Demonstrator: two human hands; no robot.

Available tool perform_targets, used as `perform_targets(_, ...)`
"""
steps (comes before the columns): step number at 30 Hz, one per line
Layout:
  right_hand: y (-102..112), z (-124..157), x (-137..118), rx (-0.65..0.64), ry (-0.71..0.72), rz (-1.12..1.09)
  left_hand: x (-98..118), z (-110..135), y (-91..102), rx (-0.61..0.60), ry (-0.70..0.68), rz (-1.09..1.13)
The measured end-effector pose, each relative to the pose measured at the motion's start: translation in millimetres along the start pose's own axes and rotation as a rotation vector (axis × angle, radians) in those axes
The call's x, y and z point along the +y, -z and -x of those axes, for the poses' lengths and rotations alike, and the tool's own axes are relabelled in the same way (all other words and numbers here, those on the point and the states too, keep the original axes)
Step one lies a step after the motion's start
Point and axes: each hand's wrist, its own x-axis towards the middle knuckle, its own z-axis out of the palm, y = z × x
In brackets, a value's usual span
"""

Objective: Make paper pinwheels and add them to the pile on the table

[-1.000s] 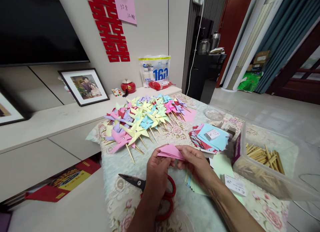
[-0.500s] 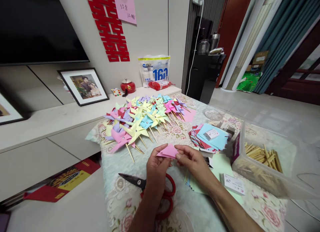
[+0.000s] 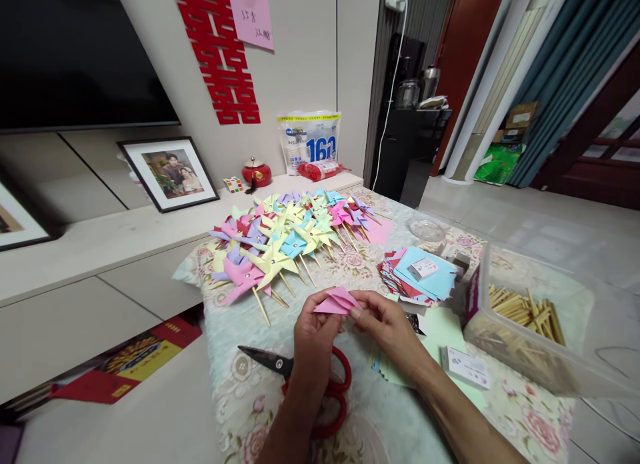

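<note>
Both my hands pinch a folded pink paper (image 3: 337, 301) just above the flowered tablecloth (image 3: 235, 397). My left hand (image 3: 313, 341) grips its near left edge and my right hand (image 3: 387, 327) holds its right end, fingers closed on the paper. Beneath my left wrist lie red-handled scissors (image 3: 325, 391), blades pointing left. A heap of finished paper pinwheels (image 3: 285, 241) on wooden sticks lies beyond the hands.
A stack of coloured paper squares (image 3: 425, 277) with a small box on top sits to the right. A clear plastic bin of wooden sticks (image 3: 525, 317) stands at the far right. A light green sheet (image 3: 443, 327) and a small card (image 3: 467, 367) lie near my right forearm.
The pink paper has been folded smaller and now shows a raised flap. Both hands have stayed at nearly the same spot.
</note>
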Motion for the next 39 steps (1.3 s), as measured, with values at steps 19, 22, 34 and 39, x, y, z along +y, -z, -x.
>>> perform_targets(19,4.2,-5.4,13.5,0.017,-0.024,-0.184,6.9,0.0,1.8,-0.029,0.108,0.222)
perform_targets(22,4.1,-6.3,12.6,0.031,-0.029,-0.235,6.2,0.6,1.0,-0.041,0.109,0.198)
perform_targets(34,1.8,-6.1,10.9,0.054,-0.062,-0.372,-5.5,0.0,3.0,-0.053,0.045,0.052)
perform_targets(39,2.2,-5.2,11.1,0.014,-0.077,-0.392,-4.3,-0.7,1.6,-0.019,0.081,0.144)
